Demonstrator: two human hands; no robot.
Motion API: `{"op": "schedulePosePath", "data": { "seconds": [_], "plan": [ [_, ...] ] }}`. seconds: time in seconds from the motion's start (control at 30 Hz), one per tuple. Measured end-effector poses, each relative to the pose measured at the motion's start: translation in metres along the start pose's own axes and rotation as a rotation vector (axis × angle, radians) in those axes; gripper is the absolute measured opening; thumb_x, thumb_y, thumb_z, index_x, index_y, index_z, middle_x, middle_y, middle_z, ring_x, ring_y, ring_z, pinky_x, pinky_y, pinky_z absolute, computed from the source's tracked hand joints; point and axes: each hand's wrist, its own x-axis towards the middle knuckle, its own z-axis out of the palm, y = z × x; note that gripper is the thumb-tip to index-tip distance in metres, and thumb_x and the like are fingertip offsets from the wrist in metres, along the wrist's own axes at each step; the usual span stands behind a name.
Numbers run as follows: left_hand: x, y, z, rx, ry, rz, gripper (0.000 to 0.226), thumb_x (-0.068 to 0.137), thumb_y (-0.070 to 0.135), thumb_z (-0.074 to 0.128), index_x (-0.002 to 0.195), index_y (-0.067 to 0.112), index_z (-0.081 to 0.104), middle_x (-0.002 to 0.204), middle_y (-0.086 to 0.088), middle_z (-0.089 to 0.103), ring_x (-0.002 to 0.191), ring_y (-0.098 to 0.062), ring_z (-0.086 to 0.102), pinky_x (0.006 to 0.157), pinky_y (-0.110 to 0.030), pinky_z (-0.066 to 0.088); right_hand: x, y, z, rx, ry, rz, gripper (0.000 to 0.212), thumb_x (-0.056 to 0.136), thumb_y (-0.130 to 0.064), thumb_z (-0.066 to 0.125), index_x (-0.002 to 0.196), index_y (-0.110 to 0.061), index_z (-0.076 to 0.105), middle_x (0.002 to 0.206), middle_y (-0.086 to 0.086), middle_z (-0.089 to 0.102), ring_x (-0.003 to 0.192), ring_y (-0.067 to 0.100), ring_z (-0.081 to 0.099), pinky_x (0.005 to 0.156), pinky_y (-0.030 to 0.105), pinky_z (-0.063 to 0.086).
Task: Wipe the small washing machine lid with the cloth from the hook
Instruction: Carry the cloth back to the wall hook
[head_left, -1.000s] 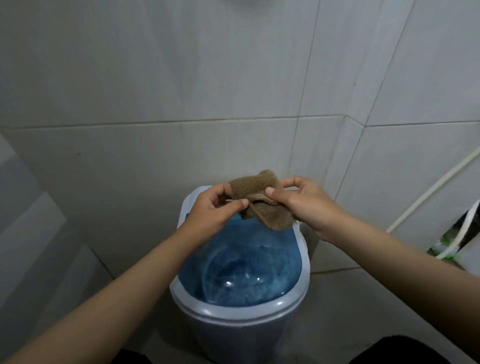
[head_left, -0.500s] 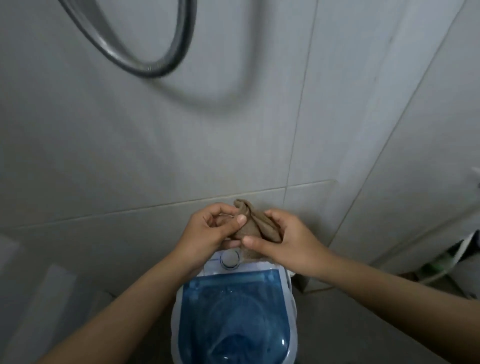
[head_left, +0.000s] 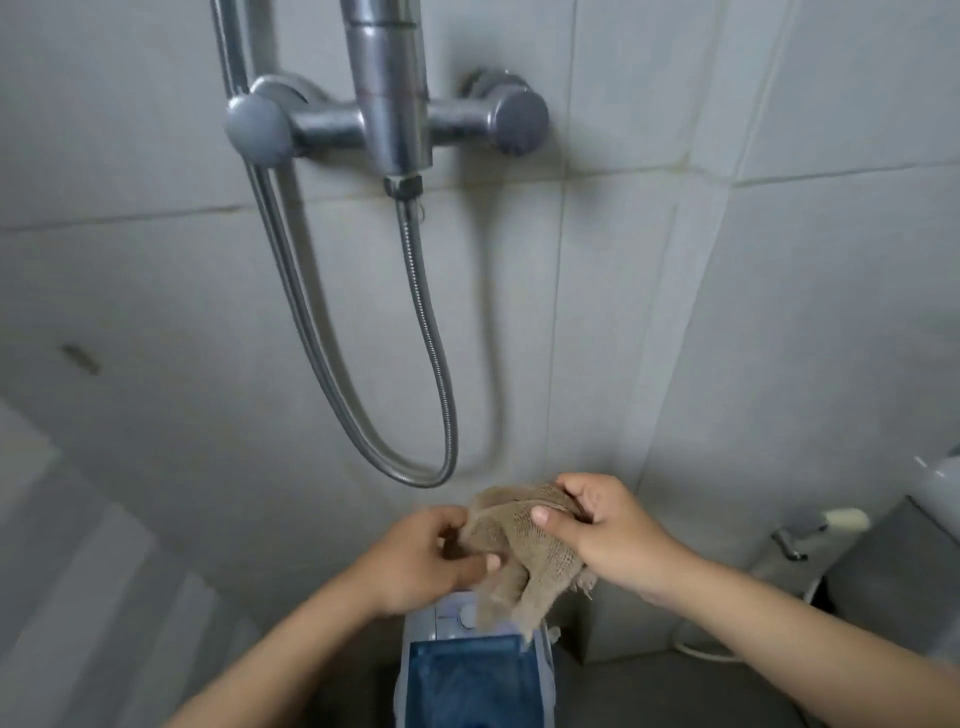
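Observation:
A brown woven cloth (head_left: 524, 551) hangs between both hands above the back of the small washing machine. My left hand (head_left: 421, 558) pinches its left edge. My right hand (head_left: 605, 530) grips its upper right part, thumb pressed on the fabric. The cloth's frayed lower end dangles over the machine's white control panel with its round knob (head_left: 467, 616). Below that lies the translucent blue lid (head_left: 472, 680), cut off by the bottom edge of the view.
A chrome shower mixer (head_left: 389, 119) is fixed to the grey tiled wall above, with a metal hose (head_left: 436, 374) looping down close to the hands. At the right stand a toilet (head_left: 883, 561) and a bidet sprayer (head_left: 844, 519). The tiled corner runs down right of the hands.
The view has tilted upward, so the shower mixer now shows and the machine sits at the bottom edge. The cloth has opened out and hangs lower between my hands.

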Motion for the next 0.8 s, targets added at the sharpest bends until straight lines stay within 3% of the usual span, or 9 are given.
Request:
{"op": "schedulePosePath", "data": {
  "seconds": [0.1, 0.17, 0.23, 0.37, 0.5, 0.6, 0.67, 0.73, 0.8],
  "plan": [
    [-0.019, 0.032, -0.035, 0.189, 0.218, 0.078, 0.016, 0.078, 0.017, 0.071, 0.066, 0.016, 0.060, 0.054, 0.015, 0.055, 0.054, 0.002, 0.049, 0.059, -0.019, 0.041, 0.002, -0.050, -0.003, -0.094, 0.010, -0.082, 0.009, 0.086, -0.020, 0.065, 0.078, -0.015, 0.066, 0.070, -0.001, 0.067, 0.068, 0.010, 0.059, 0.066, 0.030, 0.045],
    [-0.033, 0.044, -0.055, 0.163, 0.361, 0.133, 0.014, 0.074, 0.016, 0.069, 0.068, 0.008, 0.060, 0.057, 0.009, 0.053, 0.054, -0.002, 0.047, 0.057, -0.025, 0.041, 0.006, -0.080, 0.002, -0.146, 0.022, -0.152, 0.016, 0.085, -0.018, 0.066, 0.070, -0.019, 0.064, 0.057, -0.013, 0.061, 0.058, 0.002, 0.052, 0.061, 0.026, 0.042],
    [-0.047, 0.050, -0.073, 0.091, 0.475, 0.187, 0.009, 0.075, 0.006, 0.069, 0.072, 0.008, 0.061, 0.058, 0.008, 0.057, 0.054, -0.001, 0.051, 0.056, -0.021, 0.043, 0.013, -0.103, 0.011, -0.241, 0.045, -0.239, 0.016, 0.084, -0.018, 0.066, 0.069, -0.016, 0.062, 0.058, -0.010, 0.059, 0.057, 0.005, 0.051, 0.061, 0.030, 0.043],
    [-0.075, 0.047, -0.104, 0.180, 0.680, 0.332, 0.033, 0.075, 0.003, 0.072, 0.093, 0.024, 0.054, 0.090, 0.015, 0.062, 0.075, -0.004, 0.061, 0.065, -0.016, 0.048, 0.032, -0.137, 0.040, -0.355, 0.060, -0.417, 0.010, 0.080, -0.020, 0.069, 0.087, -0.022, 0.062, 0.082, 0.001, 0.073, 0.077, 0.016, 0.068, 0.077, 0.038, 0.055],
    [-0.099, 0.024, -0.150, 0.554, 0.711, 0.381, 0.025, 0.080, 0.010, 0.065, 0.090, 0.027, 0.049, 0.082, 0.013, 0.053, 0.071, -0.002, 0.051, 0.063, -0.020, 0.044, 0.061, -0.166, 0.078, -0.573, 0.006, -0.656, 0.019, 0.084, -0.022, 0.065, 0.100, -0.022, 0.054, 0.085, -0.002, 0.066, 0.077, 0.015, 0.063, 0.072, 0.035, 0.053],
    [-0.111, 0.002, -0.183, 0.755, 0.647, 0.310, 0.009, 0.086, 0.020, 0.051, 0.092, 0.025, 0.054, 0.089, -0.002, 0.058, 0.075, -0.017, 0.060, 0.066, -0.019, 0.043, 0.094, -0.176, 0.112, -0.689, -0.064, -0.849, 0.013, 0.086, -0.015, 0.060, 0.099, -0.016, 0.059, 0.100, 0.004, 0.059, 0.087, 0.020, 0.061, 0.079, 0.038, 0.053],
    [-0.120, -0.016, -0.205, 0.860, 0.654, 0.227, 0.020, 0.084, 0.024, 0.046, 0.096, 0.022, 0.063, 0.083, -0.007, 0.059, 0.065, -0.022, 0.061, 0.056, -0.022, 0.041, 0.116, -0.180, 0.143, -0.835, -0.108, -0.961, 0.016, 0.088, -0.017, 0.051, 0.099, -0.015, 0.062, 0.103, 0.009, 0.056, 0.078, 0.026, 0.062, 0.067, 0.041, 0.056],
    [-0.122, -0.033, -0.225, 1.013, 0.701, 0.167, 0.027, 0.085, 0.024, 0.047, 0.102, 0.019, 0.067, 0.086, -0.009, 0.059, 0.062, -0.026, 0.062, 0.047, -0.026, 0.040, 0.135, -0.186, 0.172, -0.996, -0.073, -1.057, 0.027, 0.086, -0.023, 0.043, 0.099, -0.018, 0.066, 0.101, 0.010, 0.060, 0.060, 0.027, 0.062, 0.046, 0.032, 0.052],
    [-0.125, -0.040, -0.247, 0.990, 0.736, 0.008, 0.022, 0.094, 0.024, 0.046, 0.108, 0.015, 0.060, 0.096, -0.009, 0.057, 0.078, -0.031, 0.062, 0.057, -0.029, 0.040, 0.153, -0.193, 0.202, -1.122, -0.018, -1.113, 0.032, 0.084, -0.027, 0.040, 0.095, -0.018, 0.068, 0.097, 0.009, 0.066, 0.051, 0.024, 0.061, 0.034, 0.027, 0.045]
  ]
}}
